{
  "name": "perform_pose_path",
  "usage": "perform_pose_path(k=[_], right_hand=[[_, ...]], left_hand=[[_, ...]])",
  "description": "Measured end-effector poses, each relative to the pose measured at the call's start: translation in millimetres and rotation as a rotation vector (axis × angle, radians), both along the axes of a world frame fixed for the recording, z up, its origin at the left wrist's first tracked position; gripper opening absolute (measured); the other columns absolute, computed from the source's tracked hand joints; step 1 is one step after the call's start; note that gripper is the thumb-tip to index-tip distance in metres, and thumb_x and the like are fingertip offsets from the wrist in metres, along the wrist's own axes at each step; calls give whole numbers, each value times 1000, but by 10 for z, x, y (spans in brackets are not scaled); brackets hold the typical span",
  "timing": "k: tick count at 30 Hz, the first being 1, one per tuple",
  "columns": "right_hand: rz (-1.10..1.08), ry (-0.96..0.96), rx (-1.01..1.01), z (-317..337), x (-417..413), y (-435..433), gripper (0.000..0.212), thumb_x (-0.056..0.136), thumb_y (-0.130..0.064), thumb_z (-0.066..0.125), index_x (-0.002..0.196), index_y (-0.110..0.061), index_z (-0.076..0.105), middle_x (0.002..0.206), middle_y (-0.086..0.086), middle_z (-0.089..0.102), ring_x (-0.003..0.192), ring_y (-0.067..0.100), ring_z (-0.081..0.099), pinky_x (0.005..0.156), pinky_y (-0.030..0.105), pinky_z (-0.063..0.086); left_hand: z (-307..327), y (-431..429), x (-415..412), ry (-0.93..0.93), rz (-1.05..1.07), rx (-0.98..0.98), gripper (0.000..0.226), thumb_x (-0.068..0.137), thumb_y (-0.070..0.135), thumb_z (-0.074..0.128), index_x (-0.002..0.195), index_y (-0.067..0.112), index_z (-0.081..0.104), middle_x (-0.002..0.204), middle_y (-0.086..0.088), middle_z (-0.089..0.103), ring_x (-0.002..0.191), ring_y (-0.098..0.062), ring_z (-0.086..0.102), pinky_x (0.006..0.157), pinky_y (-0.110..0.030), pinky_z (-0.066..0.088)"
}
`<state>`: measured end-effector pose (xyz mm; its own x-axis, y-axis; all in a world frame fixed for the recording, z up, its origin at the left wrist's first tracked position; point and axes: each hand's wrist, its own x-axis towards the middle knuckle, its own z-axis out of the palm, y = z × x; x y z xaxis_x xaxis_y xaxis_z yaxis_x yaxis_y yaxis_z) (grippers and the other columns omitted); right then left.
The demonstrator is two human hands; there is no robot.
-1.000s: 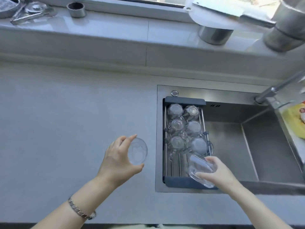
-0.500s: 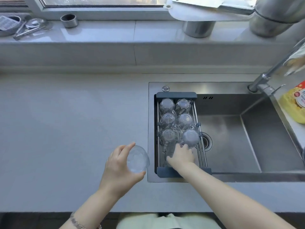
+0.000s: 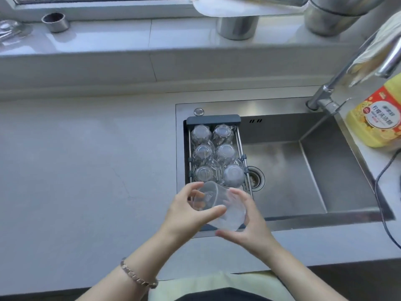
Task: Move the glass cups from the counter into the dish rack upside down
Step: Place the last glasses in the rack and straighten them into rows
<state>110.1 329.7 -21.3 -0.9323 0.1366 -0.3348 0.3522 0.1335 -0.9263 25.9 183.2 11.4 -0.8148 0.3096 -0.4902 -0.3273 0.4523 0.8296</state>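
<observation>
Glass cups (image 3: pixel 214 155), six of them, are already sitting flipped in the dish rack (image 3: pixel 213 119); both hands' grip is closing around one more cup (image 3: pixel 219 206) over its near end, left hand (image 3: pixel 186 216), right hand (image 3: pixel 249 224). Surface (image 3: pixel 86 170) is looking bare, so nearly done.

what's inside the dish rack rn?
Six glass cups stand upside down in two columns in the dish rack. Its near end is covered by both hands and the held cup, so that part can't be seen.
</observation>
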Motion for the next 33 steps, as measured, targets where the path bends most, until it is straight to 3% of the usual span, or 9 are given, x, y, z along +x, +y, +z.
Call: perform_pose_path(k=[2,5,8,10,14,18,23,29,33], right_hand=[[-116,61,-35,81,-17,122,78,55,3,86,110,-33,44,117,-17,53,100,-20,53,83,-2,39],[-170,84,91,161,-52,342,74,53,-1,88,102,-36,44,106,-12,56,92,-11,58,77,2,42],[-209,-25,394,107,-132,566,66,55,-14,87,100,-36,44,103,-12,53,97,5,52,76,11,36],[-116,-84,568,-1,-223,667,63,56,-21,85,107,-33,49,110,-8,53,107,13,51,82,13,33],[228,-231,838,-236,-424,581,69,63,-37,74,126,-33,46,125,-7,50,115,20,45,92,27,42],[245,-327,875,-313,-589,489,70,68,-43,70,130,-32,39,130,-1,45,118,25,43,94,32,42],[206,-358,948,-315,-565,398,66,71,-43,69,128,-30,38,128,5,41,119,28,40,93,33,43],[76,-423,944,-400,-559,436,74,68,-49,72,131,-28,39,123,10,43,116,31,40,90,35,44],[277,-304,997,-530,-648,387,71,70,-40,73,132,-30,39,125,7,43,118,30,36,88,35,46]], left_hand=[[10,181,-23,-61,-16,77,60,63,33,84,115,30,54,96,11,59,79,-4,62,71,-19,50],[-99,303,-103,-82,-178,99,50,81,29,70,127,23,51,113,9,61,93,-1,61,79,-17,50],[-370,307,-208,159,-485,-274,54,88,40,59,135,20,43,139,3,49,122,-12,50,102,-28,41],[-557,303,-244,368,-707,-562,58,90,36,55,140,18,35,148,0,37,134,-18,39,108,-33,35],[-845,328,-220,586,-994,-753,62,90,16,53,144,17,24,158,-5,16,143,-24,21,113,-41,24],[-999,338,-282,654,-1027,-788,64,89,7,54,145,12,23,156,-6,23,140,-25,28,109,-40,30],[-1034,367,-336,700,-1019,-756,60,82,8,65,136,10,38,144,-8,43,125,-30,47,96,-39,42],[-997,360,-362,679,-1021,-728,56,87,14,60,137,11,37,146,-7,39,128,-27,43,100,-38,41],[-960,368,-376,646,-1036,-735,55,88,17,59,138,12,35,146,-5,38,128,-27,42,100,-39,41]])
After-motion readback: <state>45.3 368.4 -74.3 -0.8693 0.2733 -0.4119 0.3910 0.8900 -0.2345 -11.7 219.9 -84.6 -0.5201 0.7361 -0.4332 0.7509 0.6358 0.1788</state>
